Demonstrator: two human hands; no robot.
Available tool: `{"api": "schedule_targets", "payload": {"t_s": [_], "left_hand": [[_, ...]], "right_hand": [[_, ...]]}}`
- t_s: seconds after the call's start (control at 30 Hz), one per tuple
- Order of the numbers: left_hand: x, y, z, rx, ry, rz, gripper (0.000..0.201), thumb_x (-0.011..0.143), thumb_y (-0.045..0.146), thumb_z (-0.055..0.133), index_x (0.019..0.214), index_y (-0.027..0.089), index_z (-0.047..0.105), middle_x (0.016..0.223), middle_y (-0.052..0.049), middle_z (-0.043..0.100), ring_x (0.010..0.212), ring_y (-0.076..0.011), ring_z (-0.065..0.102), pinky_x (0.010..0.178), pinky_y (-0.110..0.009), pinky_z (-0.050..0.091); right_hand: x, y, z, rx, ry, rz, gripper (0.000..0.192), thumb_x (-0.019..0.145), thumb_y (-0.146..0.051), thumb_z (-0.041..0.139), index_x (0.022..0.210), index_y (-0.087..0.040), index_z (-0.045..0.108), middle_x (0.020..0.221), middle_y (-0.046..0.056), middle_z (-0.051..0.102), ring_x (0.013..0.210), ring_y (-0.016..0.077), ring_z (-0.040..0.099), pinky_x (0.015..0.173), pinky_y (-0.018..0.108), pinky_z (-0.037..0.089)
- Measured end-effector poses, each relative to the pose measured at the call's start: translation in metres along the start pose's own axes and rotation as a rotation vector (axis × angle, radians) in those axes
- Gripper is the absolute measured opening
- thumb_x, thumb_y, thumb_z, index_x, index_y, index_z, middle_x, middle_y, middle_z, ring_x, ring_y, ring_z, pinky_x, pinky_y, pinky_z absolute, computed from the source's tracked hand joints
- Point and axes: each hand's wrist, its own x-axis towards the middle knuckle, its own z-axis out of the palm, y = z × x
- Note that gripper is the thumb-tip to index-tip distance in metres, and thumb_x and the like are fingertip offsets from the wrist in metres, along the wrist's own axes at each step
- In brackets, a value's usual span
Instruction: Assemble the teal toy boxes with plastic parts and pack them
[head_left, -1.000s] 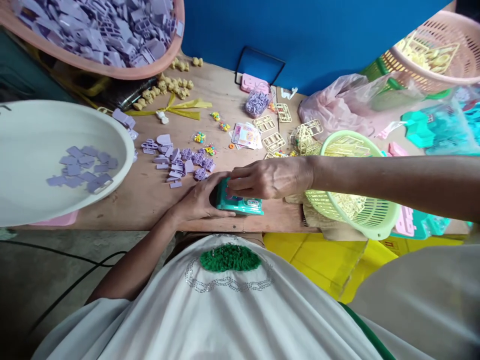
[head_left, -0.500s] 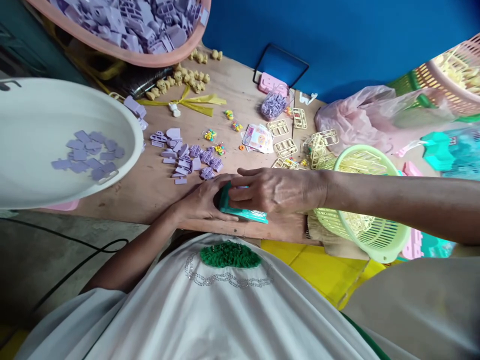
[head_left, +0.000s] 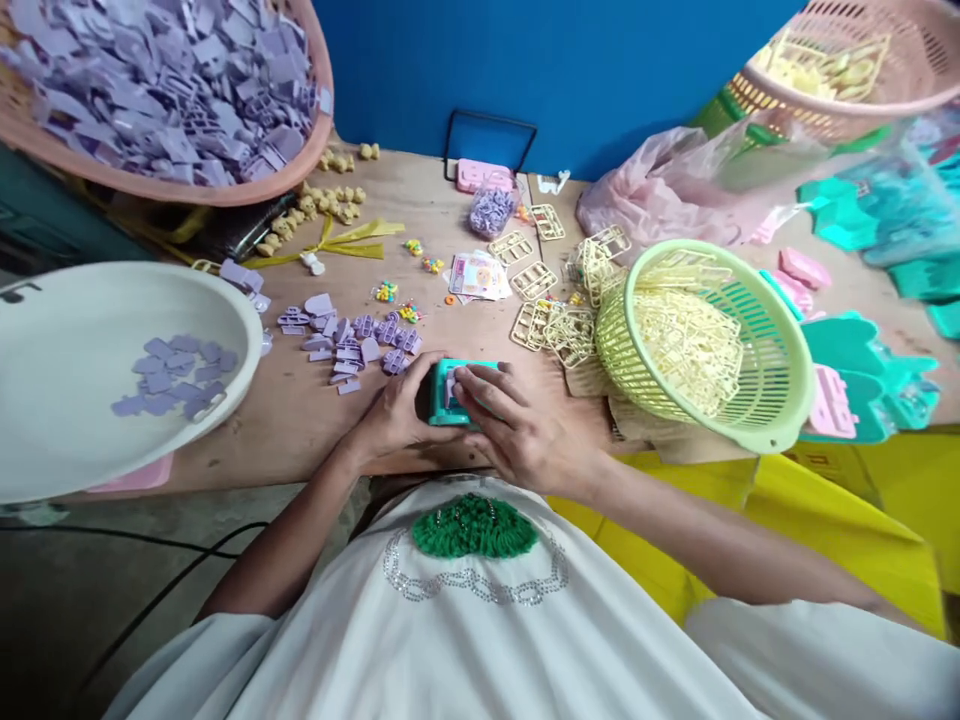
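A teal plastic case [head_left: 439, 402] stands at the table's front edge, close to my body. My left hand [head_left: 394, 412] grips its left side, thumb at the back and fingers along the near side. From the right, my right hand [head_left: 521, 425] reaches over the case with bent fingers. Its fingertips are at a light purple plastic piece [head_left: 451, 388] inside the case; the hand covers much of the case's right part. Just left of and behind the case lie several loose purple plastic parts [head_left: 349, 340].
A white basin [head_left: 45, 375] with flat purple pieces stands left; a pink basket [head_left: 319, 130] of purple parts is behind it. A green basket [head_left: 799, 365] of cream frames stands right. Small yellow figures [head_left: 322, 205], printed cards [head_left: 478, 275] and a pink plastic bag [head_left: 660, 195] lie farther back.
My right forearm has swung down and toward my body, and its fingers now touch a purple piece in the case. My left hand still holds the case. The camera view has shifted.
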Motion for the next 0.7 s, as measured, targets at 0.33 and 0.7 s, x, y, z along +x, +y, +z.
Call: {"api": "schedule_targets", "payload": {"t_s": [0.33,0.7], "left_hand": [[-0.016,-0.006,0.016,-0.359,-0.015,0.003,0.099,0.083,0.050,0.089,0.166,0.030,0.039,0.175,-0.013,0.038,0.164,-0.0355,0.037,0.133,-0.049,0.038],[-0.017,-0.016,0.023,-0.107,0.094,0.002,0.097,0.074,0.045,0.097,0.157,0.029,0.051,0.160,-0.012,0.057,0.152,-0.0344,0.053,0.132,-0.049,0.040]], "right_hand": [[0.007,0.018,0.012,0.400,0.368,0.223,0.038,0.111,-0.035,0.055,0.146,-0.029,0.070,0.147,0.013,0.070,0.135,0.0268,0.067,0.113,0.049,0.057],[0.006,0.029,0.023,0.495,0.364,0.132,0.034,0.107,-0.047,0.062,0.119,-0.025,0.084,0.112,0.014,0.076,0.107,0.0248,0.069,0.093,0.044,0.060]]}}
